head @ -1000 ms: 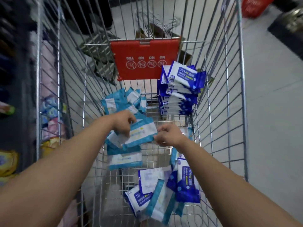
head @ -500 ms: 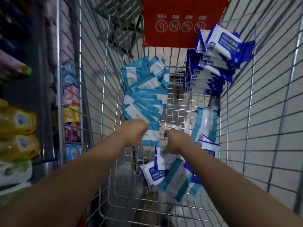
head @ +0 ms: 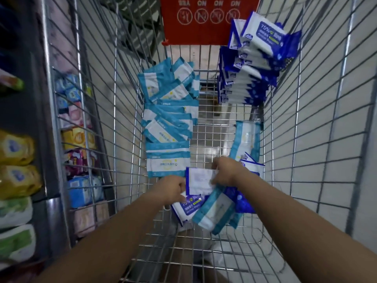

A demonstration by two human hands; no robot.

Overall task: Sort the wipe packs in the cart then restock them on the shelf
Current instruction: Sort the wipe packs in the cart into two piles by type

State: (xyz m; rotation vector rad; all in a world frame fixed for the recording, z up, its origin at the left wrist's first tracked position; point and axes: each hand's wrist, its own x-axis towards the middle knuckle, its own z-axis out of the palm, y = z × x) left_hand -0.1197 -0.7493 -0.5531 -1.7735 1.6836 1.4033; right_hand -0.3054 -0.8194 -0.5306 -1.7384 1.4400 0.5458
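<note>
White-faced with a dark-blue edge, one wipe pack (head: pixel 201 180) is held just above the loose heap (head: pixel 212 211) at the near end of the wire cart (head: pixel 306 139). The left hand (head: pixel 173 189) grips its left edge with curled fingers. The right hand (head: pixel 226 173) curls over its right edge. Light-blue packs (head: pixel 169 127) line the cart's left side, and a dark-blue stack (head: pixel 248 66) leans in the far right corner. A stocked shelf (head: pixel 18 160) stands to the left.

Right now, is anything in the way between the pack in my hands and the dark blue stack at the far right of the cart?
One light-blue pack leans on the right wall, between the held pack and the dark blue stack. The middle of the cart floor shows only bare wire.
</note>
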